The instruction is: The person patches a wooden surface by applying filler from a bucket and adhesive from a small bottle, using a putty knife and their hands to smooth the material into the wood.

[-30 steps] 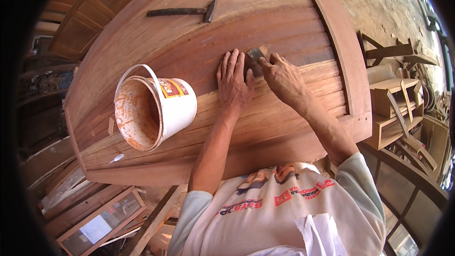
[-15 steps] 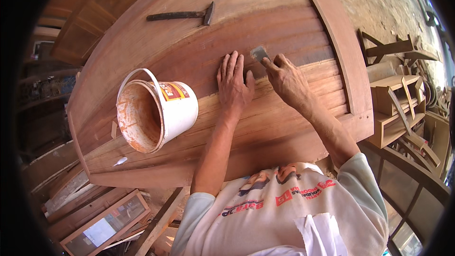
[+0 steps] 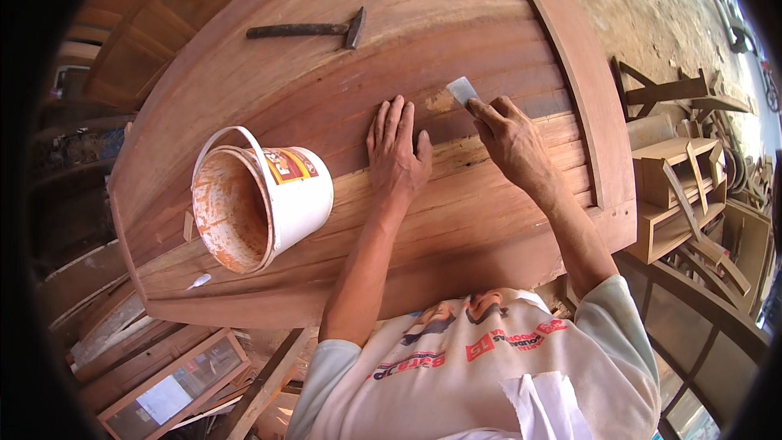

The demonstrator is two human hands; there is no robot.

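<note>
gripping a flat metal scraper (image 3: 462,90) over the panel at one o'clock from the centre, with the fingers of the right hand (image 3: 515,143) curled round its lower end and the blade pointing toward eleven o'clock; cannot tell whether touching the wood. just beside the blade, at eight o'clock from it, showing as a tan smear: the pale patch (image 3: 440,101). resting palm down near twelve o'clock, with fingers straight and thumb spread, holding nothing visible: the left hand (image 3: 397,151). spread beneath both: the broad wooden panel (image 3: 456,37). sitting on it at nine o'clock, smeared orange-brown inside: a white bucket (image 3: 303,200). lying at eleven o'clock, head to the right: a hammer (image 3: 305,30). standing beyond the panel's edge at three o'clock: a wooden shelf unit (image 3: 661,204).
</note>
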